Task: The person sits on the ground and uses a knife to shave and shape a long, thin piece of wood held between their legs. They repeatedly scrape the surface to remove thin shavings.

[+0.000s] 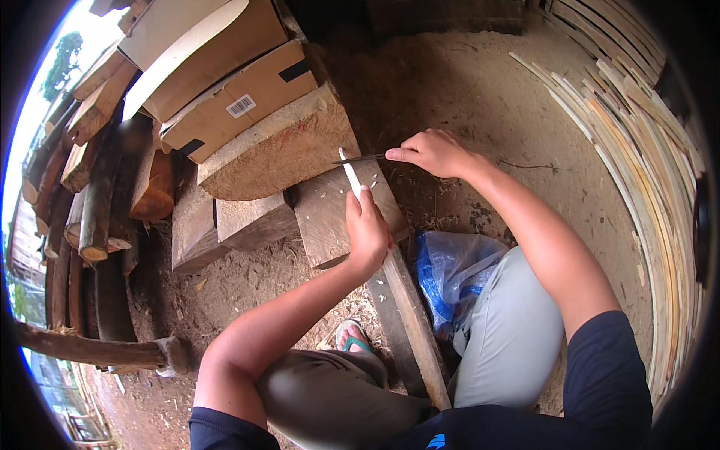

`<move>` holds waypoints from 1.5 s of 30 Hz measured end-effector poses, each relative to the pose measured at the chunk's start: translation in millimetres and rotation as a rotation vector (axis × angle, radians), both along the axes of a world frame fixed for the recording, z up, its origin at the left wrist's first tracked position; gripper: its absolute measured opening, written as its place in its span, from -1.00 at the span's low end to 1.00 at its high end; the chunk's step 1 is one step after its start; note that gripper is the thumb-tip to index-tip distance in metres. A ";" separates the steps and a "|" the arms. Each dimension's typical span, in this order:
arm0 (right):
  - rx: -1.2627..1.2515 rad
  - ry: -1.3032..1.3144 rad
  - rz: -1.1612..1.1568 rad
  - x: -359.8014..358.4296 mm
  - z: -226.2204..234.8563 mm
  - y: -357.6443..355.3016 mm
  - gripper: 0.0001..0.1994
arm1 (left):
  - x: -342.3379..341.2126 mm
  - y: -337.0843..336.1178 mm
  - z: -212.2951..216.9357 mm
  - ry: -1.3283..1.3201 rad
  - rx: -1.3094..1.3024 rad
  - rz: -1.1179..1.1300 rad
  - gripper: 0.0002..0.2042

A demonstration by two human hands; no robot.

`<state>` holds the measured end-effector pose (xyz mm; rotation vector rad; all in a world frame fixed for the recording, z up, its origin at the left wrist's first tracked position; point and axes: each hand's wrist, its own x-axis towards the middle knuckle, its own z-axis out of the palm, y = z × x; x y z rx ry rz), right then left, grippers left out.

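Note:
My left hand [367, 229] is closed round the lower part of a pale, whittled wooden stick [349, 171], which points away from me and leans a little left. Level with it on the right, my right hand [433, 152] grips a knife, its handle mostly hidden in the fingers. The thin dark knife blade [363, 159] reaches left and lies across the stick near its far end. Beneath the stick is a squared wooden beam [322, 225] with small pale shavings on it.
Cardboard boxes [240, 97] sit on a thick sawn log [277, 146] at far left. Stacked timber [94, 225] stands left; long thin wood strips [615, 142] lie right. A narrow plank [412, 315] runs between my legs, beside a blue-and-clear plastic bag [454, 270].

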<state>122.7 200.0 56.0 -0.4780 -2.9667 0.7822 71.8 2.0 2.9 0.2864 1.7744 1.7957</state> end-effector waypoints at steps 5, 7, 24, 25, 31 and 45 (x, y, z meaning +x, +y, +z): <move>0.030 0.053 0.010 -6.1 -6.9 -3.4 -0.28 | 4.3 5.3 -1.1 -0.009 -0.008 0.020 -0.69; 0.045 0.066 0.015 -15.1 -9.2 -8.4 -0.31 | 4.0 7.3 -1.7 -0.014 -0.013 0.034 -0.69; 0.013 0.097 -0.030 -18.2 -22.3 -13.0 -0.29 | 2.1 5.5 0.1 -0.010 -0.016 -0.002 -0.69; 0.029 0.095 -0.035 -25.4 -17.0 -22.6 -0.30 | 0.8 4.0 -0.4 -0.013 -0.013 -0.006 -0.69; 0.061 0.126 0.015 -20.5 -16.2 -4.3 -0.32 | -0.9 3.3 -0.6 -0.006 -0.005 -0.010 -0.69; 0.018 0.093 -0.022 -43.1 -12.2 -27.2 -0.31 | -3.7 2.8 -0.9 -0.015 0.003 -0.021 -0.69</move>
